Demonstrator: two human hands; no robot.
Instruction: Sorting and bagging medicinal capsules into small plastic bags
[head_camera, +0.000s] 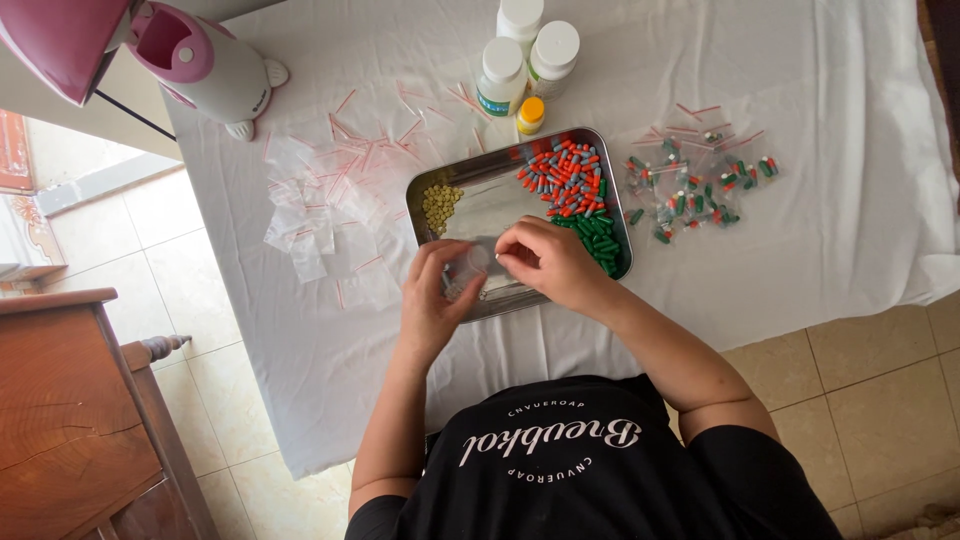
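Shiny metal tray (470, 190), clear glossy plastic bag (466, 270), matt white cloth (800, 60).

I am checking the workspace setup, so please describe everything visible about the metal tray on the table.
The metal tray is a shallow, shiny rectangular pan with rounded corners and a raised rim, lying flat on the white tablecloth. It holds a pile of small yellow tablets at one end, orange-and-grey capsules and green capsules at the other; its middle is bare. The left hand and right hand hold a small clear bag over its near edge.
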